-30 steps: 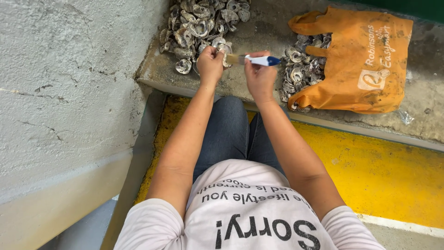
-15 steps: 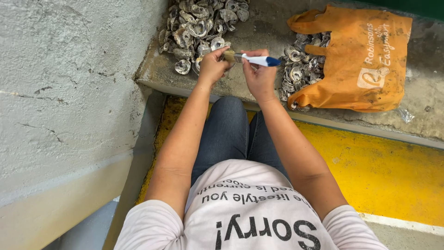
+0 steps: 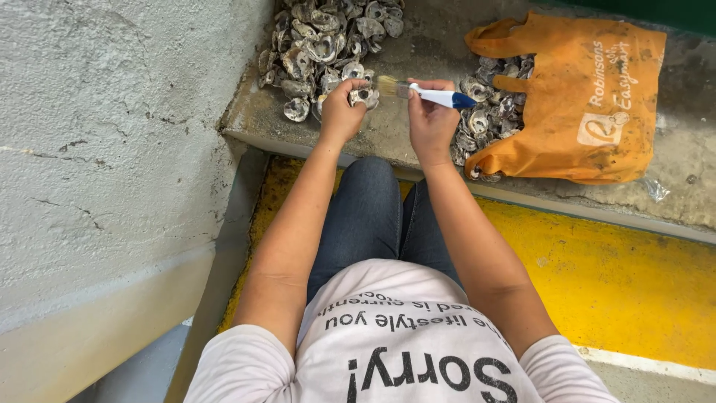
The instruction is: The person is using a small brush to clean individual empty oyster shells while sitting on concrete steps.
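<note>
The left hand (image 3: 341, 112) grips a small grey oyster shell (image 3: 363, 95) over the concrete ledge (image 3: 388, 138). The right hand (image 3: 430, 112), at three o'clock, clasps the white-and-blue-handled paintbrush (image 3: 425, 92), whose bristles point at nine o'clock toward the shell.

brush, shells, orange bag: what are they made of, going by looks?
Brush: smooth white-and-blue handle, probably plastic; pale bristles, fibre unclear. Shell held in the left hand, and the pile of shells: rough, chalky grey, ridged, looks like oyster shell. Orange bag: matte, creased and soft, likely non-woven fabric, dirt-stained. Right hand grips the brush.
</note>
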